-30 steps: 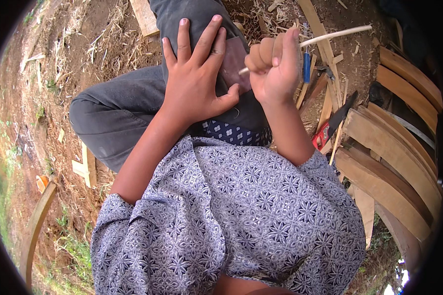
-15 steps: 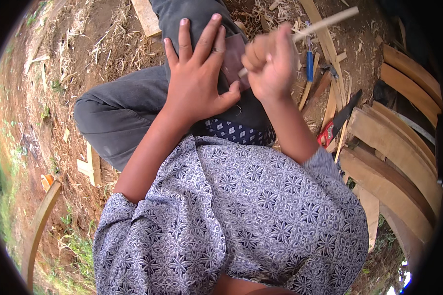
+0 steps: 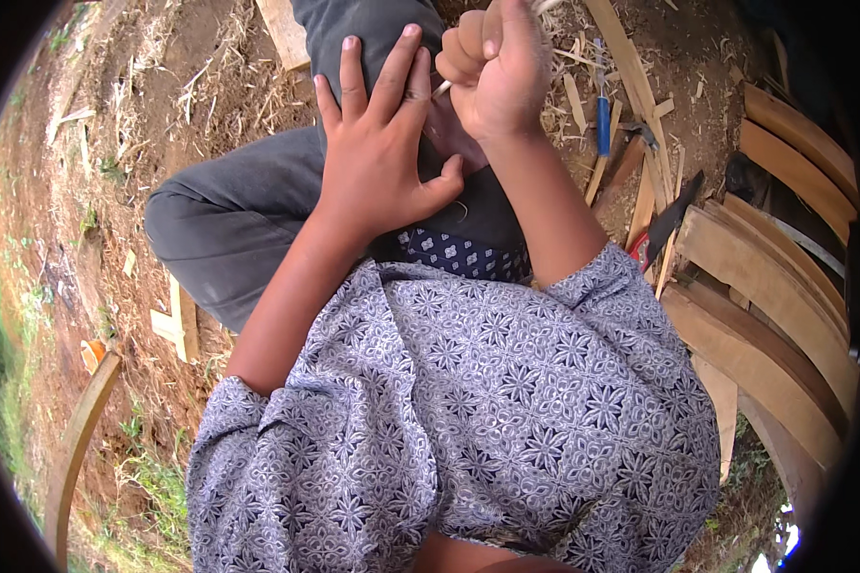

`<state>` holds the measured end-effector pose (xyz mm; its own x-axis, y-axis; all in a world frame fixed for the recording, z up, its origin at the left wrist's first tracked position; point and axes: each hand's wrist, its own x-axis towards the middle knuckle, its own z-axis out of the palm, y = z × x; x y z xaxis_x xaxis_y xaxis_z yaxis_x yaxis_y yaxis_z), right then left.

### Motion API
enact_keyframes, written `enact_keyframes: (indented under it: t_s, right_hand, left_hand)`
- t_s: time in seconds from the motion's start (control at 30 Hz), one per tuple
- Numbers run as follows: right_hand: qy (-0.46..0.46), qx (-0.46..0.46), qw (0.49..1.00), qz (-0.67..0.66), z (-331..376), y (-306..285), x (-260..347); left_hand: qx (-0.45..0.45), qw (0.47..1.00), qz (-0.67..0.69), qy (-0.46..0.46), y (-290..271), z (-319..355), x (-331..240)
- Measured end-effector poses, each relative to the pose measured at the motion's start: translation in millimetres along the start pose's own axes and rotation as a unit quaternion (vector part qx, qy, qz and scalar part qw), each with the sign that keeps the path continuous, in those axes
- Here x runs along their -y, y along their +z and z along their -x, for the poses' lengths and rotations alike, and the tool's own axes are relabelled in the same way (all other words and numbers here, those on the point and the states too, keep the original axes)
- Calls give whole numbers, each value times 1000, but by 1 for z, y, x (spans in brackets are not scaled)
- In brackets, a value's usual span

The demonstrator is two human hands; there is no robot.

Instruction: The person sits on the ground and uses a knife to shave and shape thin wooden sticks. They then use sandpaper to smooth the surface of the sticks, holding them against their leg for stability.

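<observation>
My left hand lies flat on the dark grey trouser leg, its fingers spread. Beside its thumb and under its edge, a thin brownish sheet rests on the leg. A slim pale wooden stick is gripped in my right hand, whose fingers are curled round it with the thumb pointing up. One end of the stick sticks out toward the left hand's fingers, over the leg; the other leaves the top of the picture. My right fist hides its middle.
On the right lie a blue-handled tool, a hammer, a saw with a red handle, and several curved wooden planks. Wood shavings litter the brown ground. A curved wooden strip stands at lower left.
My right hand, still holding the stick, has moved up and slightly left, away from my body. The stick's near end has shifted up along the leg. My left hand stays almost in place.
</observation>
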<state>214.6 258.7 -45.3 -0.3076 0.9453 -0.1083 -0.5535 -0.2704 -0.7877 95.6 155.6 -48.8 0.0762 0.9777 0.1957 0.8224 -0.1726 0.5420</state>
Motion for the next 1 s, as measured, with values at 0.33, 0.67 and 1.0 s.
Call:
enact_keyframes:
  t_s: [0.33,0.67,1.0]
  right_hand:
    - [25,-9,999,-19,4,-8,1]
    - [27,-5,1000,8,26,-13,8]
    - [25,-18,999,39,36,-18,16]
  left_hand:
    - [7,1000,-6,0,4,-1,-2]
    - [26,999,-25,-6,-1,-3,-4]
    - [-1,1000,-1,-4,2,-4,-1]
